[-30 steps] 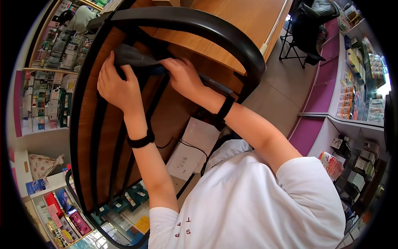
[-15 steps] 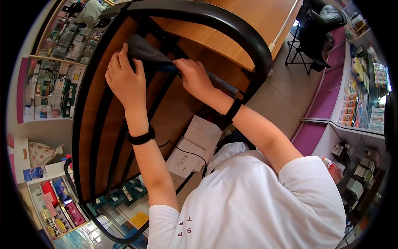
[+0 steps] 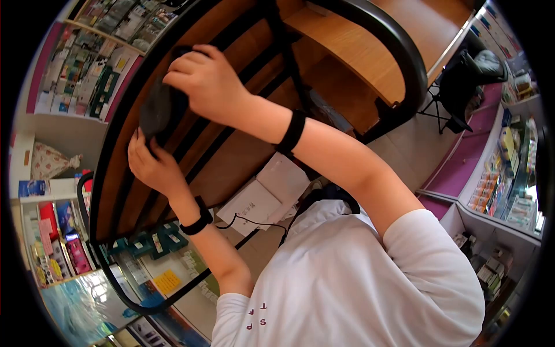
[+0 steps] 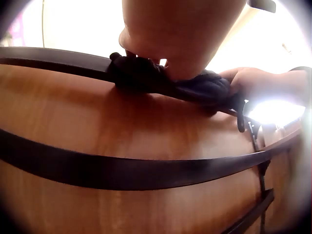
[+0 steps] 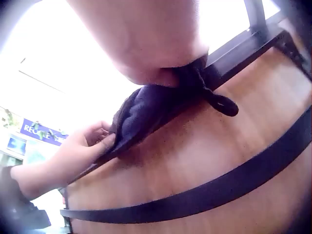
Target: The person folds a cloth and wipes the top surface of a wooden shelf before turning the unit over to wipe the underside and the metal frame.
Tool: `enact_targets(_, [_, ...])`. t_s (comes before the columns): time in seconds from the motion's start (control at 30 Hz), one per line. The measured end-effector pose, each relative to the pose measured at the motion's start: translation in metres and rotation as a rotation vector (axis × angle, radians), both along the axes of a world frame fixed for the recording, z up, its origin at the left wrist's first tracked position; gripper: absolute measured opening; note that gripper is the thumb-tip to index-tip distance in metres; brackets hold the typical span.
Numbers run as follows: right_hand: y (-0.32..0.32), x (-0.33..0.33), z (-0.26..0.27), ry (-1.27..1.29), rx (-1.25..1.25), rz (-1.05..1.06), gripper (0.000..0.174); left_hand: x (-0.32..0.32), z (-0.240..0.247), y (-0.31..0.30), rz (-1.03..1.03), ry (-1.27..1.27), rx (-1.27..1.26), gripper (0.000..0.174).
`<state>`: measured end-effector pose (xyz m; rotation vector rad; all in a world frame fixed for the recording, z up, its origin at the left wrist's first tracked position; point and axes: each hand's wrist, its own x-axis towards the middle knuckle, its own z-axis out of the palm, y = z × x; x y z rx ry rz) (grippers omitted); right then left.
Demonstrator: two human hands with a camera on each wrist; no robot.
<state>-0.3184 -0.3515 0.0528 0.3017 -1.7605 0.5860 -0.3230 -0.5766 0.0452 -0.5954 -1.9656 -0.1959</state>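
A dark padded cloth [image 3: 156, 108], grey on one face and blue on the other, lies along the rail of a black frame [image 3: 118, 156] backed by a brown wooden panel [image 3: 234, 153]. My right hand [image 3: 211, 87] grips its upper end, where a small loop [image 5: 225, 105] hangs down in the right wrist view. At the lower end, my left hand [image 3: 153, 165] pinches the edge between thumb and fingers, plain in the right wrist view. The left wrist view shows the cloth [image 4: 207, 87] draped over the rail, with the left fingertips partly hidden behind it.
Black slats [image 3: 199, 137] cross the panel. A wooden desk [image 3: 341, 43] stands beyond the frame, with a black folding chair [image 3: 457, 87] to its right. White boxes [image 3: 260, 196] and a cable lie below. Stocked shelves and display cases [image 3: 63, 246] line both sides.
Both hands and the cloth have moved left along the frame, the left hand lower and the right hand higher. The head view has turned, so the frame appears more tilted.
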Motion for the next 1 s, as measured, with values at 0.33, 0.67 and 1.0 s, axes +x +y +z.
enact_targets(0.33, [-0.133, -0.006, -0.005, -0.068, 0.052, 0.325, 0.02, 0.014, -0.019, -0.135, 0.212, 0.052, 0.195, 0.025])
enact_targets(0.67, [-0.098, 0.012, -0.051, -0.097, 0.24, 0.409, 0.041, 0.011, -0.12, -0.102, 0.145, -0.291, 0.592, 0.027])
enact_targets(1.0, [-0.032, 0.032, -0.115, -0.39, 0.167, 0.209, 0.061, 0.01, -0.111, -0.043, 0.132, -0.32, 0.488, 0.024])
